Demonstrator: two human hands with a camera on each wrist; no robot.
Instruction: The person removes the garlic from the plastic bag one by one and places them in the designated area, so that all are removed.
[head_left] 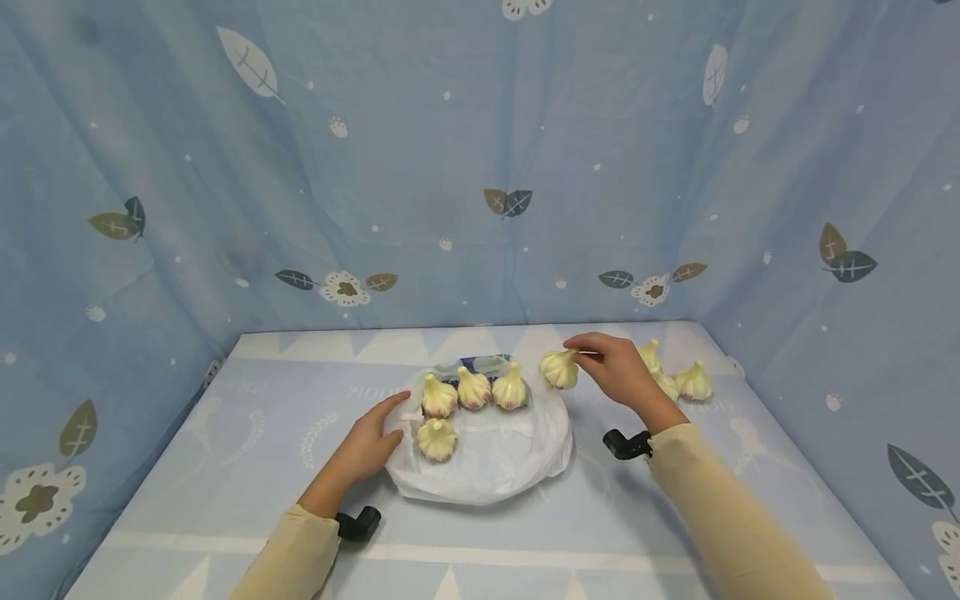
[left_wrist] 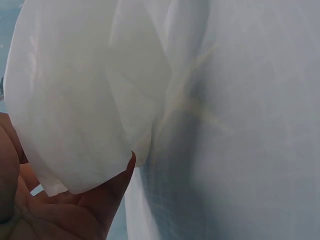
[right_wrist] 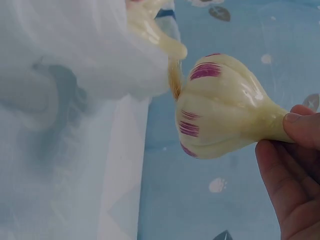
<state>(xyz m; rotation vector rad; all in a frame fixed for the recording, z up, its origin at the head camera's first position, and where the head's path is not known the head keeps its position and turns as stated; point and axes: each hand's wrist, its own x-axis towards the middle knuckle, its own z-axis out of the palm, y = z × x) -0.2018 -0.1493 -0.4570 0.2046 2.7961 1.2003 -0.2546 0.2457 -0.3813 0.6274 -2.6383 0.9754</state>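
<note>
A white plastic bag (head_left: 487,454) lies spread on the table, with several garlic bulbs (head_left: 510,387) on it, three in a row at its back and one nearer the front. At its left edge, my left hand (head_left: 363,442) holds the film loosely between thumb and fingers; in the left wrist view the bag (left_wrist: 85,110) covers part of those fingers. My right hand (head_left: 611,367) pinches another garlic bulb (right_wrist: 225,110) by its stem between thumb and fingertips. That bulb, purple-streaked, hangs over the bag's back right edge, its root end pointing away from the hand.
More garlic bulbs (head_left: 693,382) stand in a small group at the table's back right, partly hidden behind the right hand. A patterned blue curtain (head_left: 450,167) closes off the back and both sides of the table (head_left: 247,467).
</note>
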